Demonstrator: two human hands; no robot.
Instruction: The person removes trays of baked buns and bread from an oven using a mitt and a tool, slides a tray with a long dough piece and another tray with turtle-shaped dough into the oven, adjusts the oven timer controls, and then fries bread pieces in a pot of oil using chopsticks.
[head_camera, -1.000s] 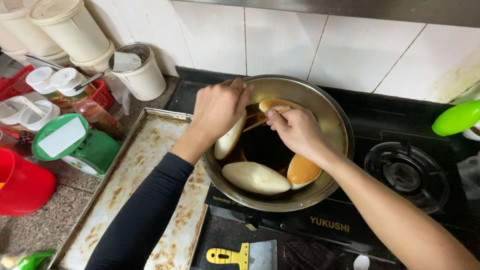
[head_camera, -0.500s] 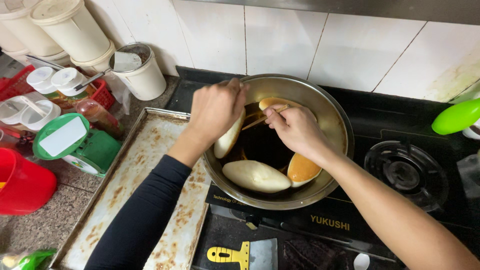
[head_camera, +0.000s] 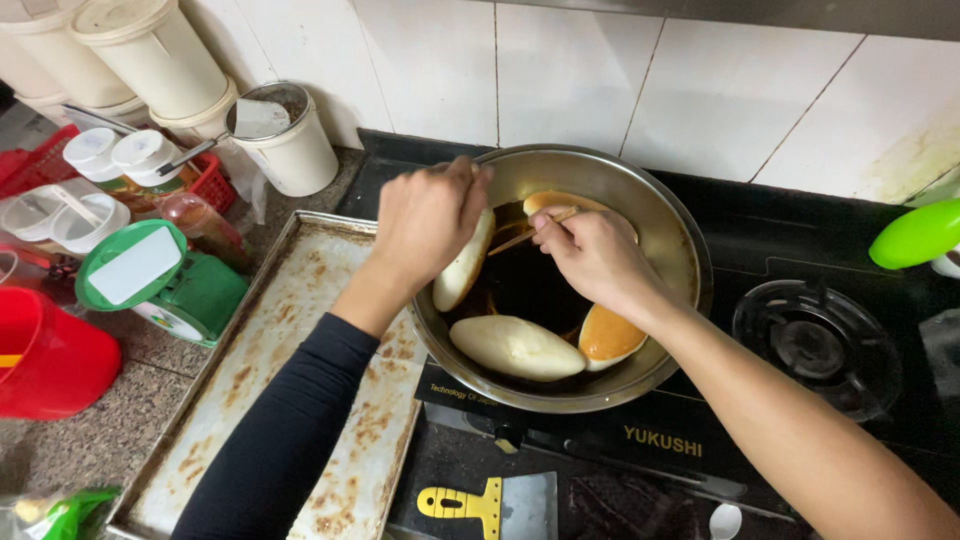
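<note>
Left hand (head_camera: 428, 222) hangs over the wok (head_camera: 672, 228) rim, fingers curled together, touching the pale bun (head_camera: 463, 262) just below them; whether they pinch it, I cannot tell. That bun stands tilted, long axis running from up right, under the fingers, down left into dark oil (head_camera: 525, 287). Right hand (head_camera: 592, 258) has fingers pinched on chopsticks (head_camera: 530, 234), which point left toward the bun's upper end.
</note>
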